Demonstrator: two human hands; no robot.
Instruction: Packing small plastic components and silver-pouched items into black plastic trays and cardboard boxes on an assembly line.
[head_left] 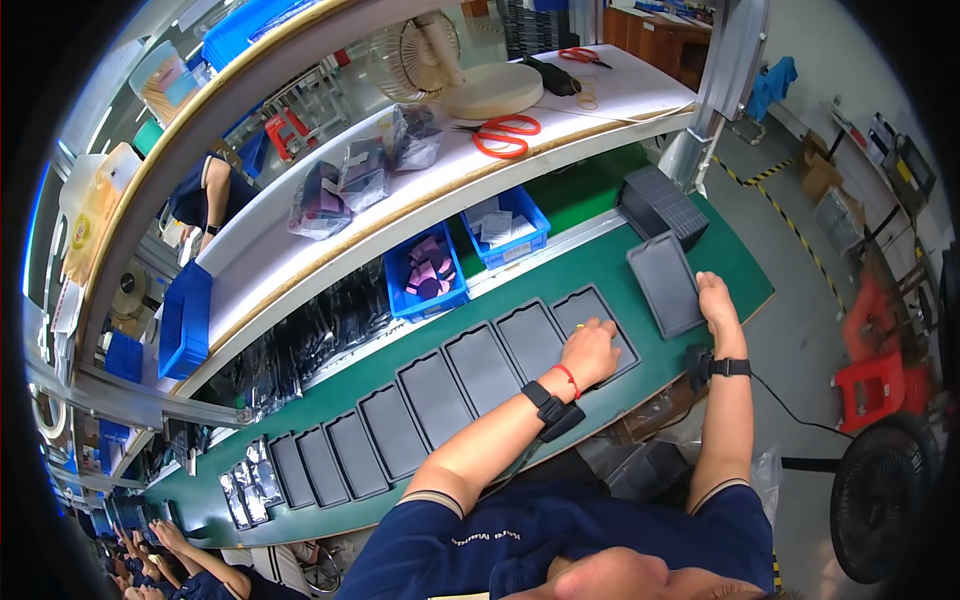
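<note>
My right hand (713, 303) grips the right edge of a shallow grey tray (662, 286), tilted up off the green table. Its thumb and fingers close round the rim. My left hand (590, 352) is over the last tray (583, 302) at the right end of a row, its fingers curled down against it; whatever they hold is hidden under the hand. To the left lie several more grey trays, such as a large one (485, 370) and a smaller one (350, 452), side by side. A stack of grey trays (665, 207) stands just behind the held tray.
Blue bins hold purplish pieces (428, 272) and white packets (503, 225) behind the row. Clear-bagged items (250, 480) lie at the row's left end. The shelf above bears red-handled scissors (508, 137) and a fan (420, 60). A black fan (885, 500) stands right. Other people sit lower left.
</note>
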